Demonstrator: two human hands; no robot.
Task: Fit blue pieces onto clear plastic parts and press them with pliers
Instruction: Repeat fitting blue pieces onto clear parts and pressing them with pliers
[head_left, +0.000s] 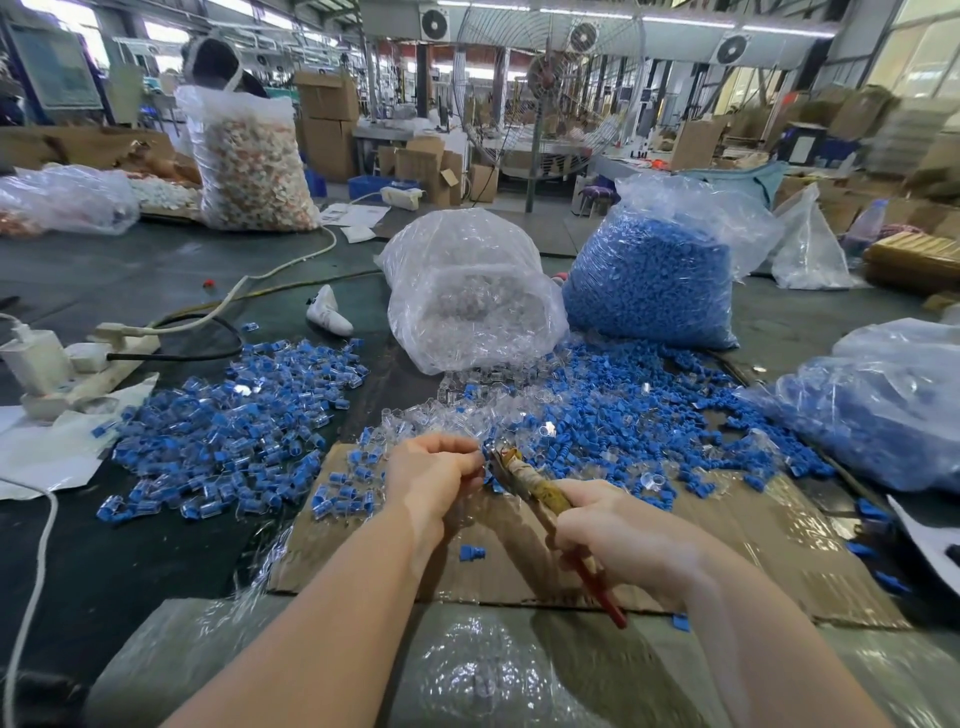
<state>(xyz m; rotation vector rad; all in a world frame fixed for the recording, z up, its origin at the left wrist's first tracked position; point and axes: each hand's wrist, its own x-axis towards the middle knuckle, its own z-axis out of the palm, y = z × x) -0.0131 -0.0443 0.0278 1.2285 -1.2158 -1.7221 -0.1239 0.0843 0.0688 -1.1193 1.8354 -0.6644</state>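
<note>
My right hand (618, 535) grips the tape-wrapped, red-handled pliers (540, 486), whose jaws point up-left at a small blue-and-clear part (488, 451). My left hand (434, 470) pinches that part at the jaws. Loose blue pieces (634, 415) and clear plastic parts (467, 410) lie spread just beyond my hands. A pile of fitted blue-and-clear parts (234, 415) lies to the left. One blue piece (468, 552) lies on the cardboard sheet (753, 551) under my hands.
A bag of clear parts (467, 291) and a bag of blue pieces (654, 280) stand behind the piles. Another bag of blue pieces (883, 410) sits at the right. A power strip with cables (62, 374) lies at the left. A person stands far back left behind a tall bag (249, 161).
</note>
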